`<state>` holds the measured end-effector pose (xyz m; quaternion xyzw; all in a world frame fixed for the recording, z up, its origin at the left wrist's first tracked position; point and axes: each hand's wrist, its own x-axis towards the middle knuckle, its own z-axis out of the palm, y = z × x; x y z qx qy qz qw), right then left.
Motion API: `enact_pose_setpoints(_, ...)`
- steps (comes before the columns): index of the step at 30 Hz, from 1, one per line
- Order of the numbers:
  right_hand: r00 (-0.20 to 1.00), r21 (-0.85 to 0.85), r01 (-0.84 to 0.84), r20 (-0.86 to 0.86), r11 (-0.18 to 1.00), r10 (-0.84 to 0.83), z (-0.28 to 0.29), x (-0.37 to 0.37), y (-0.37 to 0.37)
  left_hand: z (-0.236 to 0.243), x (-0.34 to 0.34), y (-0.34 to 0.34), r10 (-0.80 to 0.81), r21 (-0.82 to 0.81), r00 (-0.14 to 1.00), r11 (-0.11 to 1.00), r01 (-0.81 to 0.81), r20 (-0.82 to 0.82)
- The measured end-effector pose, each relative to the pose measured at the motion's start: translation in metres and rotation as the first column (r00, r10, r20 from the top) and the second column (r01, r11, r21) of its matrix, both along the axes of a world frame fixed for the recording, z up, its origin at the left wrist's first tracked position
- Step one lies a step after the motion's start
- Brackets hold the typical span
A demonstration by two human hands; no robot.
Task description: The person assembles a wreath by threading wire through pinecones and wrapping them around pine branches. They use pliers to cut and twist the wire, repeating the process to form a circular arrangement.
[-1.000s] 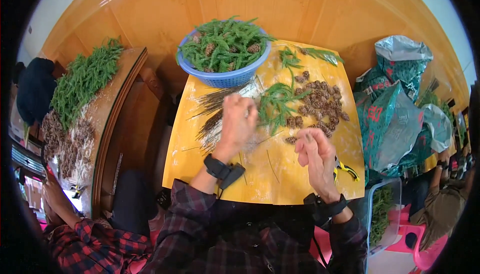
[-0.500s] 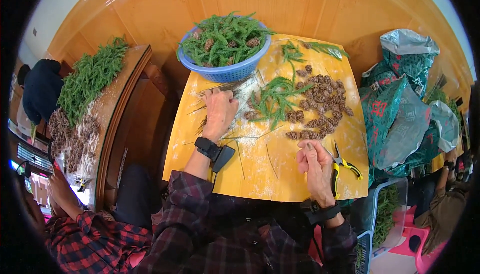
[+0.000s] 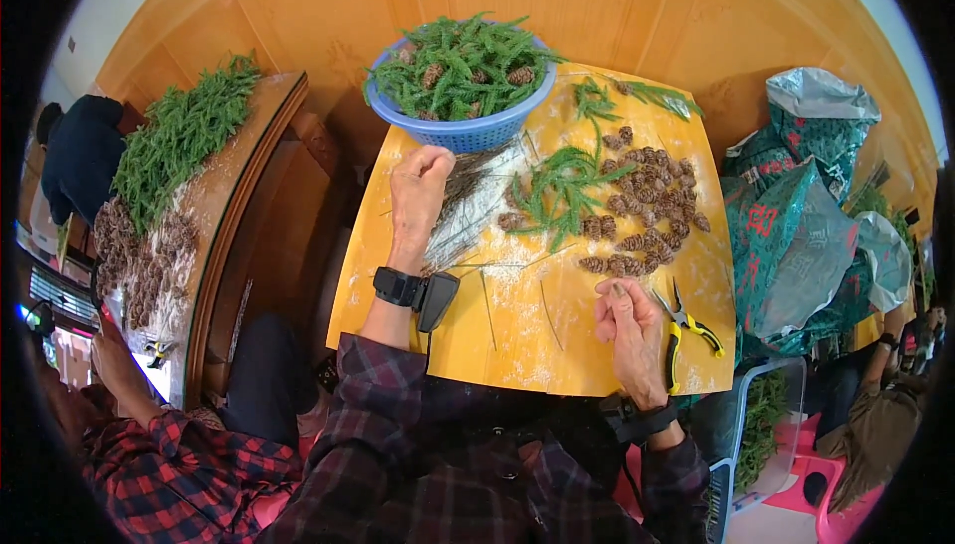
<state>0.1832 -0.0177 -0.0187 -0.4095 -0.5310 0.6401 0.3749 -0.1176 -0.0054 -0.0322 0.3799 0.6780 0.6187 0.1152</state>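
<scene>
My left hand (image 3: 418,186) has moved up the yellow table (image 3: 398,285) since a moment ago and now sits closed in a loose fist on the bundle of thin bare twigs (image 3: 476,201), just below the blue basket (image 3: 463,131); I cannot tell how many stems it grips. My right hand (image 3: 627,330) has stayed near the table's front edge, fingers curled, pinching something small I cannot make out. The basket is perforated plastic, heaped with feathery green sprigs. A soft needled green sprig (image 3: 567,186) lies beside the scaly brown pine cones (image 3: 647,206), with pale dust scattered over the glossy tabletop. The yellow-handled pliers (image 3: 681,330) lie just beside my right hand.
</scene>
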Motion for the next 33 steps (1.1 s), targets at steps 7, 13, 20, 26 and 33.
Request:
enact_pose_setpoints(7,0.999,-0.002,-0.021,-0.028,1.000,0.021,-0.004,0.000,-0.001,0.001,0.000,-0.003,-0.044,0.050,0.991,0.998,0.038,0.129)
enact_pose_setpoints(13,0.999,0.050,-0.030,0.040,0.998,0.028,0.002,0.000,-0.004,0.013,0.048,0.000,-0.519,0.302,0.741,0.854,0.424,0.426)
enact_pose_setpoints(20,0.994,0.070,-0.084,-0.057,0.994,0.088,0.010,-0.006,-0.010,0.027,0.150,-0.026,-0.618,0.076,0.584,0.718,0.691,0.527)
enact_pose_setpoints(26,0.988,-0.112,-0.108,-0.127,0.988,0.094,0.000,0.011,-0.006,0.014,0.170,-0.024,-0.681,0.035,0.557,0.647,0.761,0.475)
enact_pose_setpoints(33,0.980,-0.047,0.134,-0.145,0.990,-0.139,0.002,0.027,-0.012,0.012,0.155,-0.001,-0.745,0.001,0.663,0.665,0.747,0.076)
